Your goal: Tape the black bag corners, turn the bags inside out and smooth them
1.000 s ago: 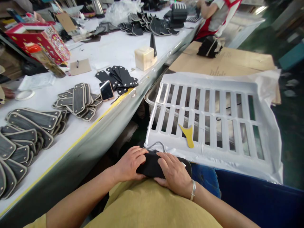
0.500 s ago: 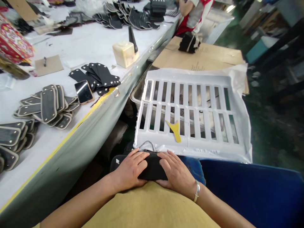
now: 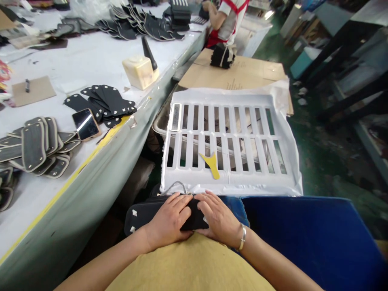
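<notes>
Both hands (image 3: 194, 218) press a black piece (image 3: 142, 213) beside the slatted tray (image 3: 230, 133).

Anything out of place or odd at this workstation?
A phone lies among the black piece stacks on the table, and a yellow cutout sits loose on the white slatted crate. Both hands press a black piece.

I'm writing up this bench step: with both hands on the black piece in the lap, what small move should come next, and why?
Probably slide the left hand out toward the black piece's free left end and press it flat. Both hands, the right hand included, crowd its right part, while the end with the pale corner tabs juts out uncovered beyond the lap's edge.
</notes>
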Available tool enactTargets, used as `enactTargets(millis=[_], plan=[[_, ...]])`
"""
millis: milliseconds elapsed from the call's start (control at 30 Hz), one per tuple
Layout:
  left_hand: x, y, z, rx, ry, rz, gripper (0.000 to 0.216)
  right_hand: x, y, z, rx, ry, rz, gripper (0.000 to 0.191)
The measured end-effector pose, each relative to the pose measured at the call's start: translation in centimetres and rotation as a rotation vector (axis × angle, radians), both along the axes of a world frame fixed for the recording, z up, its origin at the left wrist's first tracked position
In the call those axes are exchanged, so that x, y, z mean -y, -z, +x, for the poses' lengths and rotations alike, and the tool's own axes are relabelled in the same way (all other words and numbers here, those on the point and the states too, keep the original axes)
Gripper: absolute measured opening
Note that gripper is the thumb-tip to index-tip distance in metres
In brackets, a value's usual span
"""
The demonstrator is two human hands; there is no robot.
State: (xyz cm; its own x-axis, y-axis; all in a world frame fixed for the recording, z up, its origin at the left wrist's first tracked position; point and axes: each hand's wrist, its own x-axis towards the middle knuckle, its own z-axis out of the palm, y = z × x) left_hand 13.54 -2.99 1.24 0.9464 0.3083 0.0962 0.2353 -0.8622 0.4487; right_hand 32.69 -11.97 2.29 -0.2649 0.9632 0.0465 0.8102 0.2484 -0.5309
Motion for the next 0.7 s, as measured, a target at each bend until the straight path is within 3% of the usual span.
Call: enactTargets(millis=[67,133,200,233,300,367,500,700], plan=[[0.3,0.2,0.9,0.018,-0.005,-0.007,0.042,0.2,0.1,0.6,-0.064,-0.001,-0.019,0.043],[0.5,0.2,1.3,0.021,-0.013,-0.018,0.039,0.8,0.0,1.7,-0.168,0.007,-0.081,0.059],[0.6,0.1,1.4,0.018,-0.020,-0.025,0.035,1.6,0.1,3.0,-0.311,0.132,-0.162,0.071],[0.6,0.0,1.4,0.017,-0.022,-0.025,0.033,2.1,0.2,3.5,-0.389,0.242,-0.206,0.064],[0.6,-0.2,1.4,0.023,-0.018,-0.016,0.033,3.1,0.5,4.1,-0.514,0.476,-0.291,0.034],[0.6,-0.3,1.5,0.023,0.010,0.005,0.041,3.7,1.0,4.0,-0.574,0.614,-0.349,0.020],[0.6,-0.3,2.1,-0.015,0.092,0.055,0.064,3.9,1.5,2.6,-0.617,0.621,-0.363,0.020],[0.7,-0.2,2.8,-0.046,0.092,0.078,0.064,3.9,0.4,2.1,-0.540,0.611,-0.446,0.017]])
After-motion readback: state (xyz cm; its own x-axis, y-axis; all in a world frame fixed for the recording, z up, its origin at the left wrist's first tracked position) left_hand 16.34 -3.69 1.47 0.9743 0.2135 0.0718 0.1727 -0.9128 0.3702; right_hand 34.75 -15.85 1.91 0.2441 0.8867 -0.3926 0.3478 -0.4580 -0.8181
